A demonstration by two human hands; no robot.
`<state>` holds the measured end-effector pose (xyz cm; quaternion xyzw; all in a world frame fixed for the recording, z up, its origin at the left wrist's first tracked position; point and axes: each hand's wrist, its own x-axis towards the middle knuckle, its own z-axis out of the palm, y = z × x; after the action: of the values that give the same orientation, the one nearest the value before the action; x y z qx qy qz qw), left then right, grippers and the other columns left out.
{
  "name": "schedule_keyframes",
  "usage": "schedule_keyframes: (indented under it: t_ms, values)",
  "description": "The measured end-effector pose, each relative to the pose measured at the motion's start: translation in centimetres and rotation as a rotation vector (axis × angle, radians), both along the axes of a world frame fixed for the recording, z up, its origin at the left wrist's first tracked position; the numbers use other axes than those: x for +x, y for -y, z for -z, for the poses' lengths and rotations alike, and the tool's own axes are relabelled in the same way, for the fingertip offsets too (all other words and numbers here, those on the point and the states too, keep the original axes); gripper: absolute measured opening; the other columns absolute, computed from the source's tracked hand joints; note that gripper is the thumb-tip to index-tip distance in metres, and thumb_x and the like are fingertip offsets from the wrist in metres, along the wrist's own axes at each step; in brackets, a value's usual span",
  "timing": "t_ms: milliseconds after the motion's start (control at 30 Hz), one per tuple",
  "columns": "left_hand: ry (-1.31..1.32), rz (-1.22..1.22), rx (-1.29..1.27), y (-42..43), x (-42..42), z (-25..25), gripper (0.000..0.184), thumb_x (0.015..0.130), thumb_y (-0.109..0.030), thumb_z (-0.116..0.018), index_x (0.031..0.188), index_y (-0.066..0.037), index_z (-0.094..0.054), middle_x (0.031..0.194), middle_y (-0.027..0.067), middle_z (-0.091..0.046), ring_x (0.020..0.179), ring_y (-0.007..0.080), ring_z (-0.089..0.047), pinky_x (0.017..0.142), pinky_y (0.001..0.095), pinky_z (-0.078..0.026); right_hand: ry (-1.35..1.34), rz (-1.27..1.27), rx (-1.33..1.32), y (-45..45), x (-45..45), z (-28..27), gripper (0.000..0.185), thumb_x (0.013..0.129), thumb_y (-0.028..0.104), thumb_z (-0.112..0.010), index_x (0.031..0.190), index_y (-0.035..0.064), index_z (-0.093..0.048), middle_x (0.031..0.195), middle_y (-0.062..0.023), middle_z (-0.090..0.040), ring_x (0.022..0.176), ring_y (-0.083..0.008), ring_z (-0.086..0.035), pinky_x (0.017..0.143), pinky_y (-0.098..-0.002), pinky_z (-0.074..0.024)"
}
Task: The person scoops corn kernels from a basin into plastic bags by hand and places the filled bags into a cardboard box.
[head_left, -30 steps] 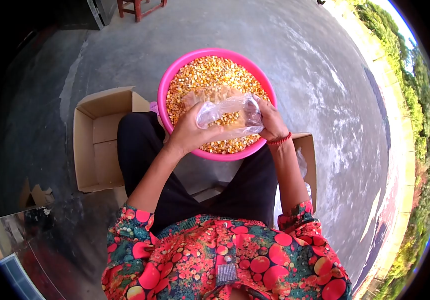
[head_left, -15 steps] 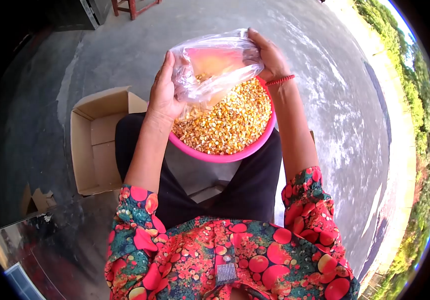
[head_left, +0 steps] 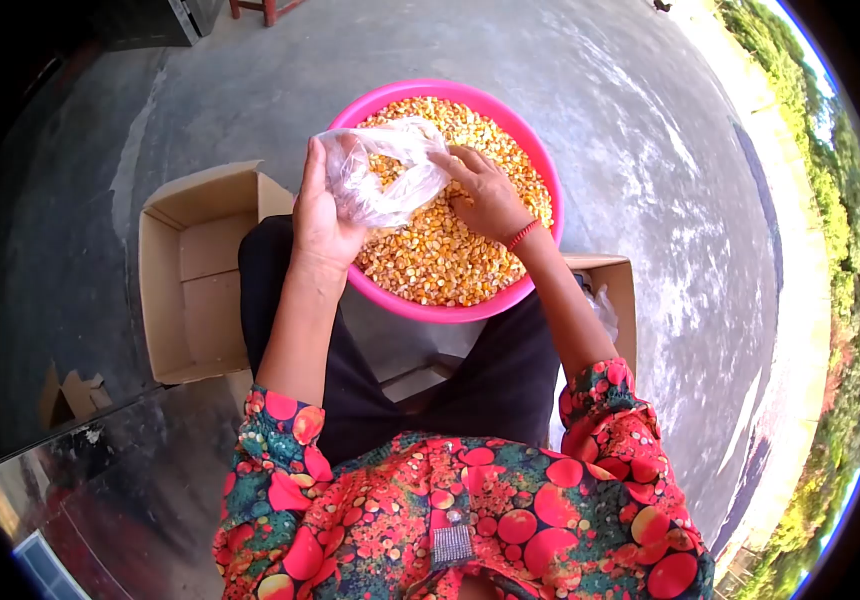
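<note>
A pink basin (head_left: 547, 165) full of yellow corn kernels (head_left: 430, 272) rests at my knees. Over the corn is a clear plastic bag (head_left: 375, 190), crumpled, its mouth partly spread. My left hand (head_left: 325, 215) grips the bag's left side, with its thumb up along the outside and its other fingers hidden behind or within the plastic. My right hand (head_left: 490, 197), a red bracelet at its wrist, pinches the bag's right edge with its fingertips, low above the kernels.
To the left stands an open cardboard box (head_left: 185, 285). Another cardboard box (head_left: 622, 310) at the right holds clear plastic. A shiny dark surface (head_left: 140, 480) lies at lower left, and part of a red stool (head_left: 268, 10) shows at the top.
The bag has come lower and nearer, and its wide-stretched mouth has slackened and crumpled. My right hand has moved down and left, over the corn. More of the basin shows.
</note>
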<state>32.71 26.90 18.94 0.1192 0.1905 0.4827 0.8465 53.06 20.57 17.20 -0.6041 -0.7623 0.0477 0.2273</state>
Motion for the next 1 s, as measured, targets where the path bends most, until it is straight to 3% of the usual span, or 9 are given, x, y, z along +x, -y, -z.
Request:
schedule_keyframes:
  t_ms: [133, 233, 367, 500, 600, 633, 767, 833, 1000]
  values:
    - [-0.04, 0.004, 0.021, -0.1, 0.7, 1.7, 0.038, 0.09, -0.041, -0.048, 0.11, -0.008, -0.053, 0.102, 0.0037, -0.058, 0.096, 0.0175, -0.055, 0.085, 0.0367, -0.047, -0.069, 0.03, 0.277, 1.5, -1.5, -4.9, 0.046, 0.063, 0.001, -0.054, 0.107, 0.011, -0.058, 0.115, -0.0146, -0.05, 0.105, -0.0328, -0.047, 0.091, -0.0431, -0.0372]
    - [-0.049, 0.028, 0.036, 0.5, 1.3, 1.2, 0.039, 0.091, -0.041, -0.047, 0.11, -0.007, -0.053, 0.103, 0.004, -0.058, 0.097, 0.0172, -0.055, 0.085, 0.0359, -0.046, -0.049, -0.202, 0.273, 1.7, -4.6, -7.4, 0.034, 0.073, 0.009, -0.055, 0.107, 0.0101, -0.058, 0.114, -0.0119, -0.051, 0.106, -0.0314, -0.046, 0.09, -0.0419, -0.0361]
    - [-0.005, -0.059, 0.039, 0.3, 0.5, 0.3, 0.041, 0.091, -0.042, -0.045, 0.11, -0.006, -0.053, 0.104, 0.0053, -0.058, 0.1, 0.0185, -0.054, 0.089, 0.0367, -0.044, 0.031, -0.266, 0.005, 2.1, -2.4, -3.4, 0.018, 0.085, 0.02, -0.051, 0.088, 0.0059, -0.061, 0.081, -0.0092, -0.058, 0.085, -0.0256, -0.055, 0.084, -0.0377, -0.039]
    - [-0.035, -0.028, 0.031, 0.4, 0.4, 1.2, 0.041, 0.091, -0.041, -0.046, 0.109, -0.005, -0.054, 0.106, 0.0068, -0.058, 0.101, 0.0193, -0.054, 0.09, 0.0371, -0.043, -0.087, -0.248, 0.022, 3.4, -0.6, -1.8, 0.016, 0.085, 0.016, -0.051, 0.086, 0.0033, -0.061, 0.08, -0.0093, -0.059, 0.081, -0.0241, -0.057, 0.079, -0.0369, -0.0422]
    - [-0.031, -0.029, 0.045, 0.9, 0.9, 1.2, 0.042, 0.091, -0.04, -0.046, 0.11, -0.003, -0.054, 0.107, 0.0075, -0.058, 0.101, 0.0192, -0.053, 0.09, 0.0366, -0.043, -0.717, 0.155, 0.117, 3.5, -0.1, -2.5, 0.015, 0.088, 0.01, -0.049, 0.091, 0.0005, -0.06, 0.087, -0.0093, -0.061, 0.087, -0.0191, -0.058, 0.078, -0.0299, -0.0441]
    - [-0.032, -0.013, 0.041, 1.1, 1.0, 0.9, 0.042, 0.091, -0.04, -0.046, 0.11, -0.003, -0.053, 0.108, 0.0076, -0.057, 0.102, 0.0193, -0.053, 0.089, 0.0364, -0.043, -0.759, 0.286, 0.176, 2.7, 1.2, -1.0, 0.015, 0.086, 0.008, -0.049, 0.094, 0.0007, -0.06, 0.09, -0.0115, -0.061, 0.087, -0.0242, -0.059, 0.077, -0.0313, -0.0451]
    - [-0.042, -0.043, 0.049, 1.0, 1.0, 1.3, 0.04, 0.091, -0.04, -0.045, 0.11, -0.006, -0.054, 0.111, 0.0065, -0.057, 0.106, 0.0203, -0.052, 0.093, 0.0394, -0.042, -0.211, 0.393, 0.054, 1.5, 4.8, 3.8, 0.034, 0.081, 0.016, -0.054, 0.114, 0.0087, -0.053, 0.116, -0.0157, -0.052, 0.109, -0.0336, -0.048, 0.092, -0.0404, -0.0392]
    - [-0.04, -0.03, 0.057, 1.3, 1.0, 0.9, 0.041, 0.091, -0.041, -0.045, 0.112, -0.006, -0.054, 0.112, 0.0063, -0.056, 0.107, 0.0204, -0.051, 0.093, 0.0398, -0.042, -0.043, 0.331, -0.016, 1.3, 4.2, 4.7, 0.033, 0.082, 0.017, -0.053, 0.113, 0.0073, -0.053, 0.111, -0.0179, -0.053, 0.105, -0.0346, -0.05, 0.088, -0.0417, -0.0412]
    - [0.039, -0.004, 0.109, 1.1, 0.6, 0.6, 0.043, 0.092, -0.041, -0.043, 0.121, -0.01, -0.05, 0.118, 0.0048, -0.054, 0.109, 0.0194, -0.05, 0.096, 0.0403, -0.04, -0.056, 0.257, -0.055, 0.8, 4.2, 5.2, 0.03, 0.082, 0.018, -0.051, 0.11, 0.0066, -0.055, 0.101, -0.017, -0.057, 0.094, -0.0334, -0.054, 0.078, -0.0408, -0.0455]
